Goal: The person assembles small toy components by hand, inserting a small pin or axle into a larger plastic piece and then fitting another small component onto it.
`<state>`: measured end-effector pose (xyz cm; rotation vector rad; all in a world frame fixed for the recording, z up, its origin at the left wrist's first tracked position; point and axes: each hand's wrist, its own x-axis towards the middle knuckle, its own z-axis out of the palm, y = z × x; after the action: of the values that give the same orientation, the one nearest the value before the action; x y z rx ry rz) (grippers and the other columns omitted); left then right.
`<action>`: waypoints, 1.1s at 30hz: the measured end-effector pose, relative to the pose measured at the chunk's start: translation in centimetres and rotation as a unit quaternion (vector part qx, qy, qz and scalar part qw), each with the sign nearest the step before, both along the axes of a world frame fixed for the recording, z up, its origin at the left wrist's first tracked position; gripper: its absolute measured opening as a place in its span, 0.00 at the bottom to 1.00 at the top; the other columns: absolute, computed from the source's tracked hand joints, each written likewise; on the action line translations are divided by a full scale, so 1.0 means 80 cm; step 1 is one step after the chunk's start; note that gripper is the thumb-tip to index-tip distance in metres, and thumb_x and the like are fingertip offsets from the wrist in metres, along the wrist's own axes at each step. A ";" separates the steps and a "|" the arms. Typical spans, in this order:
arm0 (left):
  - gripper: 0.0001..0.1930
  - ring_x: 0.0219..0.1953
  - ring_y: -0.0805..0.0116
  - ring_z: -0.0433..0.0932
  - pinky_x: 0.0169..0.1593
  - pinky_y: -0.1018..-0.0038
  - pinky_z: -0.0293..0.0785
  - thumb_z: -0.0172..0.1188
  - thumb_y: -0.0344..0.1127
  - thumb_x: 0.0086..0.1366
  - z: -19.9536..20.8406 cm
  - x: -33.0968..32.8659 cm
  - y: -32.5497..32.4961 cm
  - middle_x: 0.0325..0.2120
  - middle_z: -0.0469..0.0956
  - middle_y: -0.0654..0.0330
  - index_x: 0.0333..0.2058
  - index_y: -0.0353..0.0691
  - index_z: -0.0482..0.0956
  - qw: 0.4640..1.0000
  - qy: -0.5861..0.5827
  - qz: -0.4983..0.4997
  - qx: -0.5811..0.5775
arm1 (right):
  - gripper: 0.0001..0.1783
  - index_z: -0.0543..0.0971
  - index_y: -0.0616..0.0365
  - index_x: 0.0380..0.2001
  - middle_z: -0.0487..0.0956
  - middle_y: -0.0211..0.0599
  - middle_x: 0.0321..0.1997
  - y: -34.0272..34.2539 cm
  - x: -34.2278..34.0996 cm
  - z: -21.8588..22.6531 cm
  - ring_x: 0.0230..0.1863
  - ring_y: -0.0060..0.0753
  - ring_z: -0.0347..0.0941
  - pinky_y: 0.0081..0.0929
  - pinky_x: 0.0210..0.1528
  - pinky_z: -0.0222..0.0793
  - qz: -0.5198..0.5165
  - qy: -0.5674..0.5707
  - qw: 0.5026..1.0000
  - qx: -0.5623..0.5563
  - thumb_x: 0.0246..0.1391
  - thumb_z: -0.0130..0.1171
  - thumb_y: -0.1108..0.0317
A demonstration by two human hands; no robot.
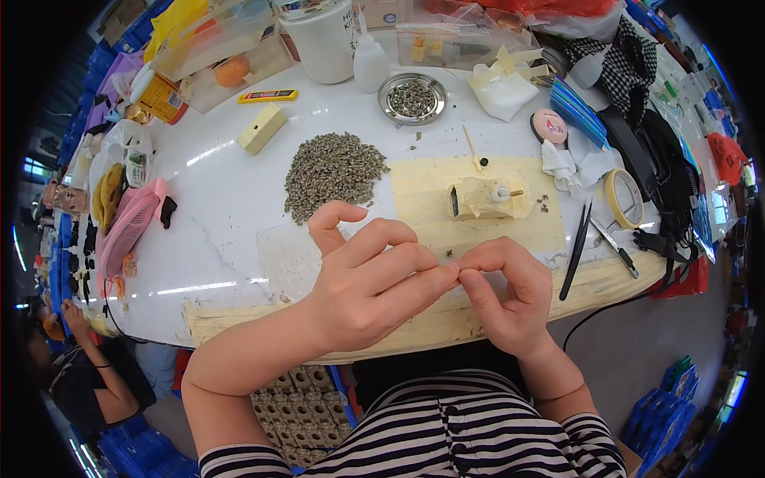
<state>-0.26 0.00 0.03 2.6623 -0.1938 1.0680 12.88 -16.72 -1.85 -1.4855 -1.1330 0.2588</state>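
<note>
Striped cloth of the shirt (422, 442) is nearest, and beyond it the left hand (370, 283) and right hand (511, 301) meet tip to tip, on the near right side of the pile (335, 171). Whatever sits in that pinch is hidden or too small, so I cannot tell whether either hand grasps anything. One loose piece (449, 252) lies to the near right of the pile as well. Such pieces probably weigh little, feel hard and could slip away easily; pinching the sides with thumb and forefinger seems best. They look tiny, stubby and grey-brown; more fill the round dish (382, 100) behind the pile, rightward.
</note>
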 end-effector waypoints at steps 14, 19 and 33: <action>0.15 0.32 0.71 0.73 0.50 0.61 0.55 0.78 0.35 0.42 0.000 0.004 0.000 0.27 0.78 0.74 0.33 0.49 0.87 0.999 0.002 0.012 -0.034 | 0.10 0.85 0.62 0.35 0.84 0.42 0.33 0.001 -0.003 0.001 0.33 0.36 0.81 0.26 0.35 0.75 -0.034 -0.059 0.997 0.027 0.47 0.71 0.80; 0.15 0.32 0.72 0.73 0.52 0.61 0.55 0.77 0.36 0.43 0.004 0.002 0.000 0.28 0.79 0.75 0.34 0.50 0.88 0.999 0.001 -0.004 -0.032 | 0.07 0.84 0.63 0.36 0.84 0.42 0.34 0.000 -0.001 0.000 0.33 0.37 0.80 0.27 0.37 0.75 -0.010 -0.023 1.000 0.004 0.53 0.68 0.79; 0.15 0.32 0.71 0.73 0.51 0.61 0.55 0.78 0.36 0.42 0.000 0.005 -0.001 0.26 0.78 0.74 0.33 0.49 0.87 0.999 0.008 0.016 -0.028 | 0.06 0.83 0.63 0.33 0.83 0.40 0.33 -0.001 -0.001 -0.001 0.32 0.34 0.80 0.25 0.35 0.73 -0.005 -0.002 1.000 0.030 0.52 0.70 0.78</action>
<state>0.17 -0.10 0.02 2.6321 -0.1163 1.0463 12.81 -16.80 -1.90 -1.4394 -1.1266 0.2132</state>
